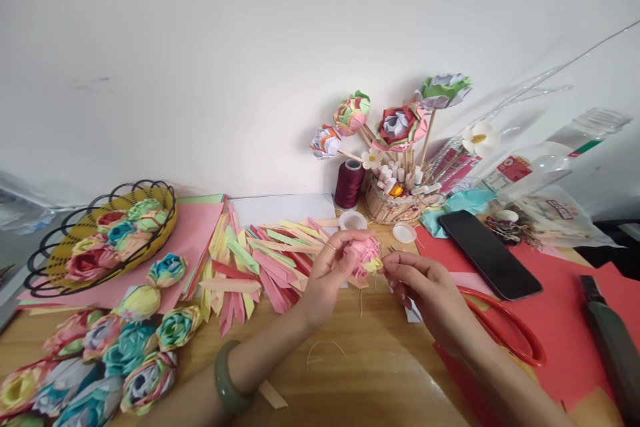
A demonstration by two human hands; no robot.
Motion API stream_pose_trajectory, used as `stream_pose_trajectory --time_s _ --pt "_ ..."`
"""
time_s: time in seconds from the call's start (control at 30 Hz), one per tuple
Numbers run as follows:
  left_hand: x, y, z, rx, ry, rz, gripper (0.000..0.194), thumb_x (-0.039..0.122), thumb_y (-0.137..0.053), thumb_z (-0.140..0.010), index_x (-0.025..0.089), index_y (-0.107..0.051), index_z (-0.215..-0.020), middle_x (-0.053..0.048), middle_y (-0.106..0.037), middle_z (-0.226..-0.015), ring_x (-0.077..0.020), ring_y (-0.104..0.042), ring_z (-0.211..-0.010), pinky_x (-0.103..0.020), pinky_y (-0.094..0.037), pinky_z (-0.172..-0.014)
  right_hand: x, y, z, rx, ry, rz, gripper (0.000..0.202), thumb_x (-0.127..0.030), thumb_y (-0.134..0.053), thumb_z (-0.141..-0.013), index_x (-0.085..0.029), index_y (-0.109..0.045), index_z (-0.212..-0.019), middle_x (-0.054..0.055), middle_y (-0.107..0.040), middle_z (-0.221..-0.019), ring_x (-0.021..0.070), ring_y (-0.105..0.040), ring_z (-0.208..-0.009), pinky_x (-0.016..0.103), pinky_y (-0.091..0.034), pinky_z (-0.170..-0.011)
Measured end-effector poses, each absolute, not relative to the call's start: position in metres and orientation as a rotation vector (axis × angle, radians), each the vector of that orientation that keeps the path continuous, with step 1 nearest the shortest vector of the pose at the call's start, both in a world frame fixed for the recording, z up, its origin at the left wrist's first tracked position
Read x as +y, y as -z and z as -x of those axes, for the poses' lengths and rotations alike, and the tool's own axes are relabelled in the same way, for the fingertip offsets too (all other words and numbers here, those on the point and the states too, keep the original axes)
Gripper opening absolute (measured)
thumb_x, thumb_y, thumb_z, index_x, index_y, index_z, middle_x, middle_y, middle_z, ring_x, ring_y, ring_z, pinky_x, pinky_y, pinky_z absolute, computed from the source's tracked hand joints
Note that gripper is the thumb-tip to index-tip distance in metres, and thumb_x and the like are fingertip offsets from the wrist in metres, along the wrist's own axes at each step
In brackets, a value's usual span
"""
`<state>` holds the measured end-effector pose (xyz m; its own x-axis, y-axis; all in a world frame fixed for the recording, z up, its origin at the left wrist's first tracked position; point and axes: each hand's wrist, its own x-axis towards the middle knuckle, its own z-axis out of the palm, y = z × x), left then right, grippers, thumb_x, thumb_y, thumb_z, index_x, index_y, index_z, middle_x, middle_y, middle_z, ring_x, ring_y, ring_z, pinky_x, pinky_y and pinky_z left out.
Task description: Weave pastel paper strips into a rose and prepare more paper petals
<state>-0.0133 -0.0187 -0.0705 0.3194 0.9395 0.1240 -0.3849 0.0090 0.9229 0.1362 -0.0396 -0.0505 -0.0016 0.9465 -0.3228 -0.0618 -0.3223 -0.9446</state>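
My left hand (pixel 330 273) has its fingers closed round a paper flower (pixel 363 253), pink with some yellow on its right side. A thin tan thread (pixel 361 300) hangs down below the flower. Close by on the right, my right hand (pixel 417 280) is pinched at the flower's yellow edge. What its fingertips hold is too small to make out. Red-handled scissors (pixel 533 340) lie beside and partly behind my right forearm. On the table under my hands is a loose curved piece of thread (pixel 326 345).
Folded paper strips (pixel 270 260) are heaped left of my hands. Paper flowers (pixel 130 347) and a yellow basket (pixel 55 260) of flowers stand at left. Behind are a thread spool (pixel 349 185) and a pot (pixel 393 205) with flowers; a phone (pixel 490 253) lies at right.
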Motion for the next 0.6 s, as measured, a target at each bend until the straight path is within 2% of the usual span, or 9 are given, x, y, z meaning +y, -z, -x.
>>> stream_pose_trajectory --time_s 0.17,0.37,0.5,0.6 --pt "-0.0194 0.0678 0.0131 0.666 -1.183 -1.112 0.021 0.028 -0.046 -0.086 0.020 -0.057 -0.101 -0.006 -0.056 -0.117 -0.0201 -0.047 -0.109 -0.033 -0.033 -0.095 -0.0395 0.0501 -0.1353 -0.972 -1.430 1.441 0.028 -0.041 -0.067 -0.063 -0.015 -0.060 -0.067 -0.003 -0.046 -0.053 0.0073 -0.036 -0.044 0.021 -0.026 -0.039" --pt "-0.0207 0.0673 0.0120 0.621 -1.211 -1.142 0.020 0.027 -0.050 -0.084 0.020 -0.061 -0.100 -0.006 -0.058 -0.115 -0.0205 -0.048 -0.110 -0.032 -0.033 -0.097 -0.0390 0.0499 -0.1355 -1.076 -1.400 1.488 0.027 -0.042 -0.063 -0.067 -0.016 -0.059 -0.070 -0.006 -0.041 -0.047 0.0072 -0.033 -0.041 0.021 -0.026 -0.037" --pt "-0.0213 0.0678 0.0125 0.615 -1.215 -1.172 0.020 0.025 -0.050 -0.084 0.021 -0.061 -0.100 -0.006 -0.057 -0.116 -0.0204 -0.046 -0.113 -0.032 -0.032 -0.098 -0.0387 0.0485 -0.1362 -1.197 -1.332 1.548 0.022 -0.039 -0.058 -0.070 -0.017 -0.059 -0.070 -0.005 -0.044 -0.048 0.0076 -0.036 -0.040 0.021 -0.029 -0.036" --pt "-0.0213 0.0663 0.0141 0.614 -1.181 -1.155 0.027 0.025 -0.054 -0.082 0.023 -0.058 -0.109 -0.005 -0.055 -0.121 -0.0209 -0.045 -0.116 -0.032 -0.032 -0.099 -0.0389 0.0485 -0.1378 -1.353 -1.168 1.584 0.020 -0.036 -0.055 -0.071 -0.017 -0.059 -0.072 -0.003 -0.049 -0.051 0.0095 -0.042 -0.044 0.022 -0.033 -0.040"
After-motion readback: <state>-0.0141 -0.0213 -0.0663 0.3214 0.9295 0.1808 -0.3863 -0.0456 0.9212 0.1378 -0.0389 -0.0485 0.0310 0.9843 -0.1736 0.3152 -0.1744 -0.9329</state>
